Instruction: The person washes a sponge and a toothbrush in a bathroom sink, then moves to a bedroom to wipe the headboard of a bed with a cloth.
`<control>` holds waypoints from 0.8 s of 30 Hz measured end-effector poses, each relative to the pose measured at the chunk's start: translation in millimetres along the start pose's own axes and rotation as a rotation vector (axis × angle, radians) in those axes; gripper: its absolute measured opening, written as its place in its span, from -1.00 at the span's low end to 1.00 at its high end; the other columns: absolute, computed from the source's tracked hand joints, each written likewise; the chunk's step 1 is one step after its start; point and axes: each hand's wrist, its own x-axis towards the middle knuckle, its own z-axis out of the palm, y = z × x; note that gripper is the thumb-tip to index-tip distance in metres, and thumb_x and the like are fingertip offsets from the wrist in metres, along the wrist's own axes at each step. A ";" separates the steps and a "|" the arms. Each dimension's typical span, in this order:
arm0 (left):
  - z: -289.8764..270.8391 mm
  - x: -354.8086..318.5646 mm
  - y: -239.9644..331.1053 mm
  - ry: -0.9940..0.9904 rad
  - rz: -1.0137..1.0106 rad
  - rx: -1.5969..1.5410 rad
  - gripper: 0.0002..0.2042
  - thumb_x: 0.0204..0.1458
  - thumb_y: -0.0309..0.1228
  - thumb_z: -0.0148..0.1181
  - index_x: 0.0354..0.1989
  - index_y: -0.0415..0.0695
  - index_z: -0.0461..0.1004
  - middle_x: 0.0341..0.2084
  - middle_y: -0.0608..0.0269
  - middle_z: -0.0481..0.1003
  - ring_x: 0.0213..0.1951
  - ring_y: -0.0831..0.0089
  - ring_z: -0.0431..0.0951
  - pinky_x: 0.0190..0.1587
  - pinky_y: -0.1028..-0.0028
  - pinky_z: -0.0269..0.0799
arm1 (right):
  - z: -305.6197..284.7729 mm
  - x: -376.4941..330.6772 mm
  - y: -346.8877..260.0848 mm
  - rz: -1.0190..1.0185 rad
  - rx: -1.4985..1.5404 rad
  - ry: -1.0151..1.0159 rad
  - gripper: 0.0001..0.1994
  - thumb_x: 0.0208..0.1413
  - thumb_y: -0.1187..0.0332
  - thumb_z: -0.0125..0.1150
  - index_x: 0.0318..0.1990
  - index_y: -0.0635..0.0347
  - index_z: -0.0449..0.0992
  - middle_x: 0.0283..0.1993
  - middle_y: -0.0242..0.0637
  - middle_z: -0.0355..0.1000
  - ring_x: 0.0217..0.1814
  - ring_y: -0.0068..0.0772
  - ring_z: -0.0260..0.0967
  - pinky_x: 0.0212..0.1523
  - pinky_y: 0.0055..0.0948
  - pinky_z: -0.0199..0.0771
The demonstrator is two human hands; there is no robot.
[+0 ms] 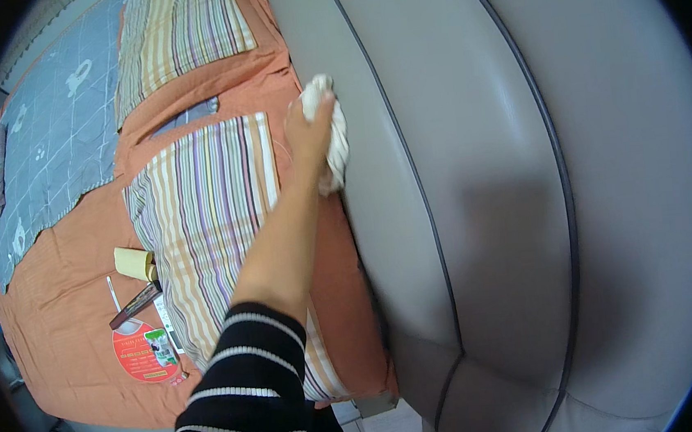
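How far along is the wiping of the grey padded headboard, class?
Done: nothing tells wiped from unwiped on the headboard. In hand: one hand presses a white cloth against its left edge, beside the striped pillow. Left: cannot be judged from this view.

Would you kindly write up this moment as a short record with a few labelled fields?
Setting: bed with orange sheet beside a grey padded headboard
Visible hand: which hand it is cannot be told; it presses a white cloth against the headboard's left edge
Other hand: not in view
Sleeve: black with white stripes
Bedding: two striped pillows, near and far; blue patterned blanket
Small items on sheet: yellow pad, round red fan
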 end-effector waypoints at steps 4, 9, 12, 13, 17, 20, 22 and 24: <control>0.5 -31.7 0.7 -0.040 -0.156 -0.172 -0.67 0.01 -0.27 0.20 -0.17 -0.27 0.47 -0.39 0.16 0.51 -0.38 0.40 0.52 -0.32 0.42 0.42 | 3.7 -1.1 -5.4 0.013 -0.022 0.016 -0.83 0.14 0.18 0.06 -0.44 -0.12 0.53 -0.28 -0.43 0.50 -0.06 -0.25 0.32 0.35 -0.08 -0.35; -9.4 -268.5 7.8 -0.035 -0.136 0.067 -0.64 -0.16 -0.34 0.33 -0.22 -0.24 0.39 -0.36 0.09 0.46 -0.30 0.22 0.47 -0.19 0.28 0.36 | -8.4 -6.8 -9.5 0.045 -0.049 -0.097 -0.84 0.15 0.17 0.05 -0.37 -0.13 0.53 -0.23 -0.45 0.50 0.06 -0.27 0.29 0.39 0.00 -0.53; -36.9 -382.2 65.8 -0.582 0.014 0.143 -0.72 -0.14 -0.45 0.29 -0.20 -0.18 0.46 -0.33 0.15 0.50 -0.34 0.35 0.52 -0.25 0.39 0.44 | 0.0 -16.6 -5.2 0.057 -0.045 -0.080 -0.81 0.16 0.14 0.04 -0.41 -0.14 0.54 -0.20 -0.43 0.51 0.06 -0.26 0.30 0.39 0.00 -0.50; -39.7 -396.8 63.3 -0.608 -0.095 0.055 -0.73 -0.13 -0.46 0.29 -0.20 -0.18 0.47 -0.33 0.17 0.51 -0.32 0.38 0.52 -0.24 0.40 0.45 | -0.7 -15.2 -5.0 0.062 -0.044 -0.079 -0.80 0.16 0.13 0.03 -0.42 -0.15 0.54 -0.20 -0.43 0.52 0.06 -0.26 0.30 0.39 0.00 -0.50; -42.0 -345.2 87.3 -0.451 -0.282 -0.157 -0.66 -0.12 -0.32 0.35 -0.21 -0.24 0.48 -0.36 0.06 0.55 -0.31 0.32 0.57 -0.20 0.34 0.47 | -13.6 -28.1 4.3 0.002 -0.078 -0.165 -0.78 0.11 0.10 0.03 -0.20 -0.09 0.52 -0.02 -0.29 0.46 0.18 -0.17 0.23 0.38 0.05 -0.44; -11.9 -240.2 111.5 -0.269 -0.090 -0.191 -0.57 -0.02 -0.24 0.26 -0.08 -0.29 0.37 -0.26 -0.01 0.49 -0.17 0.21 0.49 -0.10 0.31 0.38 | -13.7 -15.8 1.3 0.014 -0.089 -0.136 -0.89 0.05 0.40 0.06 -0.25 0.01 0.46 -0.13 -0.32 0.51 0.11 -0.16 0.31 0.38 0.02 -0.43; 7.6 -223.2 112.3 -0.252 -0.106 -0.235 -0.59 0.02 -0.21 0.22 -0.11 -0.30 0.37 -0.28 -0.04 0.47 -0.17 0.20 0.47 -0.09 0.29 0.35 | -3.2 -19.4 -1.4 0.049 -0.048 -0.018 -0.89 0.05 0.40 0.03 -0.30 -0.03 0.48 -0.17 -0.36 0.53 0.10 -0.19 0.32 0.39 0.01 -0.50; 11.8 -262.0 113.5 -0.240 -0.174 -0.187 -0.62 0.02 -0.22 0.21 -0.14 -0.29 0.39 -0.30 -0.03 0.48 -0.21 0.21 0.49 -0.12 0.30 0.37 | -2.6 -25.5 0.8 0.048 -0.021 -0.018 -0.89 0.05 0.39 0.02 -0.30 -0.05 0.48 -0.17 -0.38 0.53 0.11 -0.21 0.32 0.39 0.02 -0.53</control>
